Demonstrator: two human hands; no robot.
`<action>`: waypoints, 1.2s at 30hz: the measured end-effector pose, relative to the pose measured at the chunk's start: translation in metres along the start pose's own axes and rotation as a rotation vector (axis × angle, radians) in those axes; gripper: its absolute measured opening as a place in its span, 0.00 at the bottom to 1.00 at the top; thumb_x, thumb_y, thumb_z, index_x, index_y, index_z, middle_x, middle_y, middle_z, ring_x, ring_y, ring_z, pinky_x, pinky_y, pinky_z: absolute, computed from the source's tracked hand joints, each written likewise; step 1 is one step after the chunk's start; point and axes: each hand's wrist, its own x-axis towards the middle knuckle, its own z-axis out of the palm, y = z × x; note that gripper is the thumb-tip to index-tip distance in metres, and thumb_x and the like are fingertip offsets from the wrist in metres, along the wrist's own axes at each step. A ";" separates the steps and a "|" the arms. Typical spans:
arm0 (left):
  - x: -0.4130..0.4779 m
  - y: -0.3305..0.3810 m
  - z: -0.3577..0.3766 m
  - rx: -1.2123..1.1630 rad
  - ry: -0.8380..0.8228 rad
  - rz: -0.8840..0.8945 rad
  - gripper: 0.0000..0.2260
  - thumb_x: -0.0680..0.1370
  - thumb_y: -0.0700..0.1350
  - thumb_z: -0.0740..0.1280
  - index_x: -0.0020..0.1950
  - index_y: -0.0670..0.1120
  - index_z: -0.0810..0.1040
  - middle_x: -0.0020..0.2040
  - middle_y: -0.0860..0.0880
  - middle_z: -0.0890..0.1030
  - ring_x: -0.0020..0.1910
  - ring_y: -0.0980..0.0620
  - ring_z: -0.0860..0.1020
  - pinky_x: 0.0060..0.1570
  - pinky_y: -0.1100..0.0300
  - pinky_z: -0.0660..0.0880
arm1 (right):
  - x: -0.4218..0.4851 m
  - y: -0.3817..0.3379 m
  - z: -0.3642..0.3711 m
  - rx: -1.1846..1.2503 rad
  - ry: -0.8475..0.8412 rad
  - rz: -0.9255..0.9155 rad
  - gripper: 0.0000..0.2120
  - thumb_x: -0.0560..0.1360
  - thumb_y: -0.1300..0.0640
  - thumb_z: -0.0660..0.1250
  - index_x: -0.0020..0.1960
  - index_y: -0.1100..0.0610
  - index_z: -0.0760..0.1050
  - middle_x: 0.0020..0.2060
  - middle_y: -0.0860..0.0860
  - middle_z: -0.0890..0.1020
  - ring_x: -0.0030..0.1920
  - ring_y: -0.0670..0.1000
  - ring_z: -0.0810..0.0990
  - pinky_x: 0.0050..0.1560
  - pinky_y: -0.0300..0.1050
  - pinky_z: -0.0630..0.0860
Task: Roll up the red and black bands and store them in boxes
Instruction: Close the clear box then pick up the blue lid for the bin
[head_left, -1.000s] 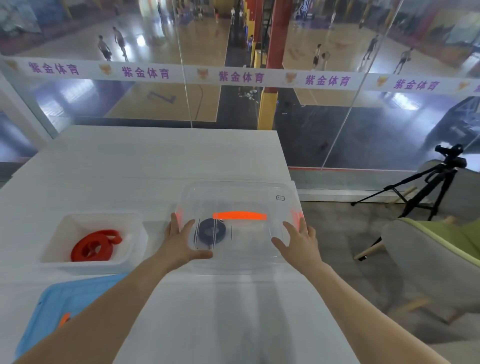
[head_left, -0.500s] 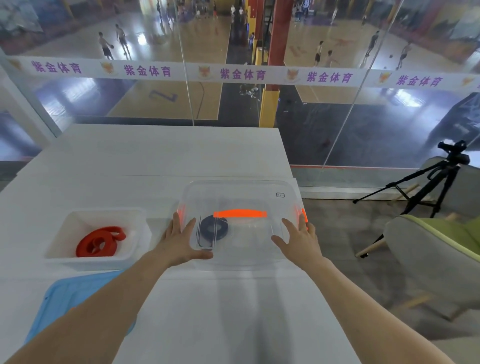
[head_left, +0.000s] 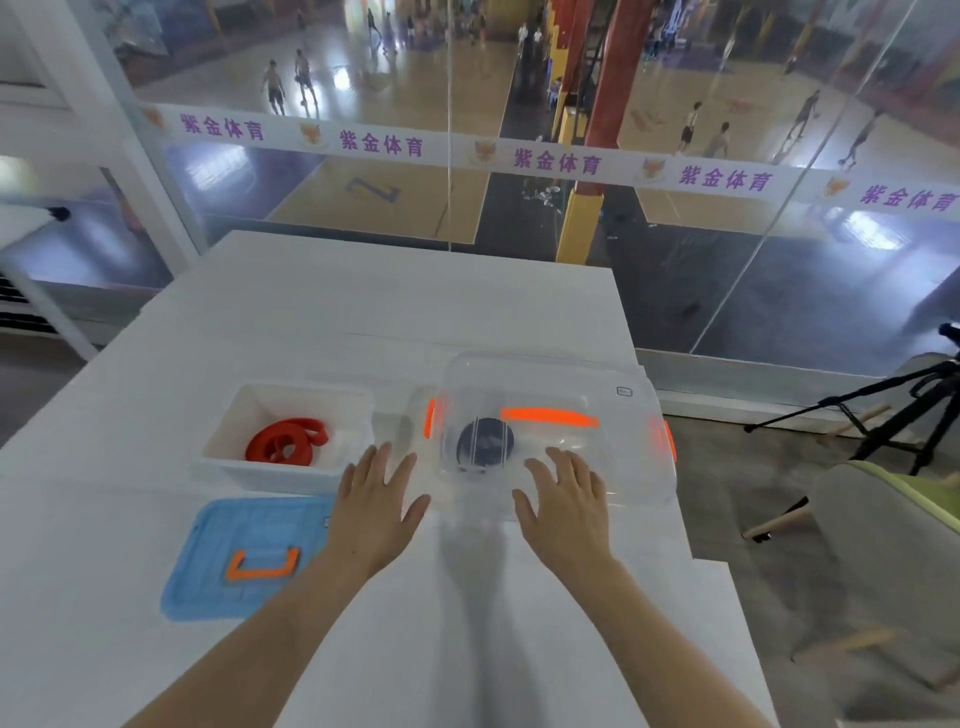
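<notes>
Both grips have slid back from the sides of the clear box toward its near edge, and more of the blue lid now shows at lower left. Left grip, fingers straight and spread, holds nothing and sits over the white table just left of the clear box's near corner, between it and the white box. Right grip, likewise flat and empty, has its fingertips over the near part of the clear box's lid; whether they touch it cannot be told. Black band, rolled into a coil, lies inside the clear box under the fitted lid, left of centre, just beyond the two grips. An orange handle runs across the lid top, and orange clasps mark both ends. Red band, coiled with a loose end, lies in the open white box at centre left of the frame. The blue lid lies flat on the table in front of the white box, near the left forearm. Beyond the table, a glass wall with a lettered banner overlooks a sports court; a tripod and a green-cushioned chair stand at right.
</notes>
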 end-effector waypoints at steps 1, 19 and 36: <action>-0.010 -0.015 0.001 0.000 0.001 -0.013 0.36 0.80 0.67 0.46 0.80 0.48 0.70 0.81 0.39 0.68 0.80 0.35 0.65 0.78 0.37 0.64 | -0.006 -0.021 0.004 0.002 -0.004 -0.032 0.21 0.78 0.43 0.68 0.68 0.50 0.79 0.70 0.55 0.78 0.72 0.61 0.76 0.69 0.59 0.74; -0.085 -0.332 0.022 -0.079 -0.265 -0.177 0.33 0.83 0.62 0.59 0.84 0.49 0.57 0.83 0.41 0.60 0.80 0.40 0.63 0.75 0.46 0.67 | -0.060 -0.323 0.138 -0.009 -0.417 0.048 0.26 0.82 0.41 0.61 0.78 0.50 0.68 0.77 0.54 0.71 0.77 0.57 0.68 0.72 0.54 0.70; -0.042 -0.368 0.097 -0.502 -0.427 -0.390 0.38 0.82 0.58 0.67 0.85 0.47 0.53 0.85 0.42 0.53 0.82 0.38 0.53 0.78 0.48 0.58 | -0.038 -0.326 0.232 0.313 -0.589 0.427 0.26 0.80 0.41 0.66 0.76 0.46 0.69 0.69 0.55 0.69 0.71 0.61 0.67 0.71 0.53 0.70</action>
